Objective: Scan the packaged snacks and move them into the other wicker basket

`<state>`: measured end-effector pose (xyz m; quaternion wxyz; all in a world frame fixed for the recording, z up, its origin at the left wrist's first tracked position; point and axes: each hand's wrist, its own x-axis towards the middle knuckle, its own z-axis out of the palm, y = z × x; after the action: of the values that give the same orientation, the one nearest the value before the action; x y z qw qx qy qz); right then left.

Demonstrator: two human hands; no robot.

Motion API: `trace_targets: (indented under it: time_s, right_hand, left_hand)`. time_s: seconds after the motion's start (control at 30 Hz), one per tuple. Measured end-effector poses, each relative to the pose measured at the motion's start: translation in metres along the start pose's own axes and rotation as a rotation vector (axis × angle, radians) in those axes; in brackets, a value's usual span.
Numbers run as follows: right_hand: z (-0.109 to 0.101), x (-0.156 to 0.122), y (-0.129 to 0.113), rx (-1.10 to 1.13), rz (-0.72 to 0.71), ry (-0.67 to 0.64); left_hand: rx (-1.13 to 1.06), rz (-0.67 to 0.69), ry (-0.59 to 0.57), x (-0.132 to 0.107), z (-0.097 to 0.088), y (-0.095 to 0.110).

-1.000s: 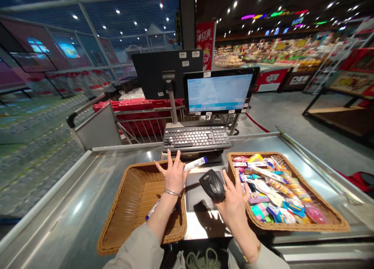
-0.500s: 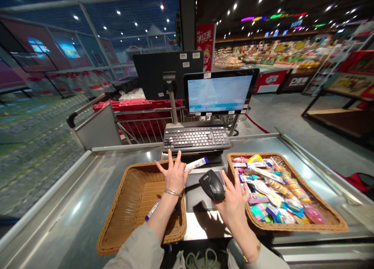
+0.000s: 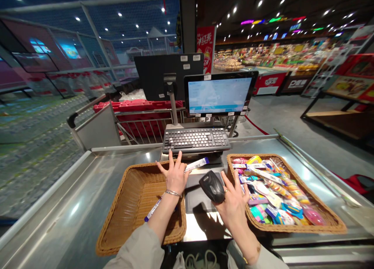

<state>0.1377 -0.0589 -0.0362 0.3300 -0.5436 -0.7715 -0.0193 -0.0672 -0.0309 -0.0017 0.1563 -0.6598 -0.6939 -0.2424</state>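
My left hand (image 3: 174, 175) is raised over the right rim of an empty wicker basket (image 3: 134, 206), fingers stretched up. It pinches a long white and blue packet (image 3: 198, 164) that sticks out to the right. My right hand (image 3: 233, 203) grips a black handheld barcode scanner (image 3: 212, 185) over the dark counter pad, its head turned toward the packet. A second blue and white packet (image 3: 152, 210) lies in the left basket under my forearm. To the right stands a wicker basket (image 3: 330, 222) heaped with several colourful packets.
A black keyboard (image 3: 195, 138) and a lit till screen (image 3: 218, 94) stand just beyond my hands, with a second dark monitor (image 3: 157, 76) behind them. The steel counter (image 3: 87, 191) runs left and right. Red shopping carts (image 3: 140, 117) are parked behind the counter.
Both hands hold nearly the same pose; only the view has shifted slightly.
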Motion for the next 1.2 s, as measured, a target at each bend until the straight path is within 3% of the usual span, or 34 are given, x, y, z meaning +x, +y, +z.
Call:
trace_targets:
  time_s: [0.83, 1.2]
  right_hand:
    - [-0.002, -0.001, 0.001, -0.011, 0.003, 0.034]
    - [-0.012, -0.004, 0.005, 0.029, 0.101, 0.136]
  left_hand:
    - [-0.002, 0.036, 0.009, 0.001, 0.009, -0.002]
    - [-0.024, 0.110, -0.003, 0.004, 0.017, 0.016]
